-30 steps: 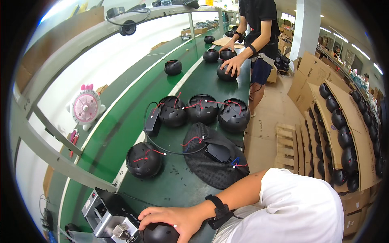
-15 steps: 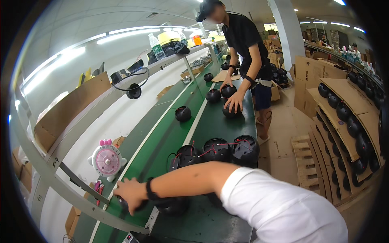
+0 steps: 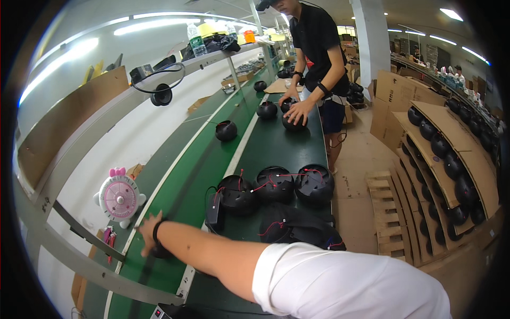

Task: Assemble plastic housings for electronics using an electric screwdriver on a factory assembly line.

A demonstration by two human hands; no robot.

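**Arm stretched across the green worktop to its far left edge**

One of the person's hands (image 3: 150,229) lies at the lower left of the frame, reached out on a bare forearm with a black wristband (image 3: 158,232), the white sleeve (image 3: 340,284) filling the bottom. From the sleeve's place it looks like the right arm crossing over. The fingers are spread flat over a dark round object (image 3: 159,250) at the edge of the green worktop (image 3: 265,149); whether they grip it cannot be told. The other hand is out of view.

Half a second ago the same hand sat at the frame's lower left too, but the view has since tilted, so the three black domed shells with red wires (image 3: 276,186) now sit at centre. A pink toy fan (image 3: 119,198) stands just left of the hand. At the top centre a co-worker in black (image 3: 319,42) presses both hands on a black shell (image 3: 293,121), as before.
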